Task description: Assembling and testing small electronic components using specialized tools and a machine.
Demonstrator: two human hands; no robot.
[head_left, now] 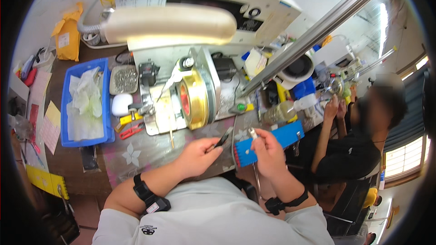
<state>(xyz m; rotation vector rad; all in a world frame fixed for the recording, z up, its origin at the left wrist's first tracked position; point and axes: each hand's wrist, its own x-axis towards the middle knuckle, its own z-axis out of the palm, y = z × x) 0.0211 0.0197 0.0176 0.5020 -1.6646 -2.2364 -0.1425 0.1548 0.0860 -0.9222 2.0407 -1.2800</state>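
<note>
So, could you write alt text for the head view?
Someone's left hand holds a slim dark tool, right hand a small silvery piece, at a cluttered workbench; farther back, a golden drum and a blue tray of crumpled sheets.

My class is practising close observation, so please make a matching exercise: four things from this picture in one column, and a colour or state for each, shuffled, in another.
Column 1
1. Left hand
2. Right hand
3. Tray
4. Wheel

Column 2
A. Gold-coloured
B. Holding a small pale piece
C. Blue, with pale sheets inside
D. Holding a dark tool

Pairs: 1-D; 2-B; 3-C; 4-A
</note>
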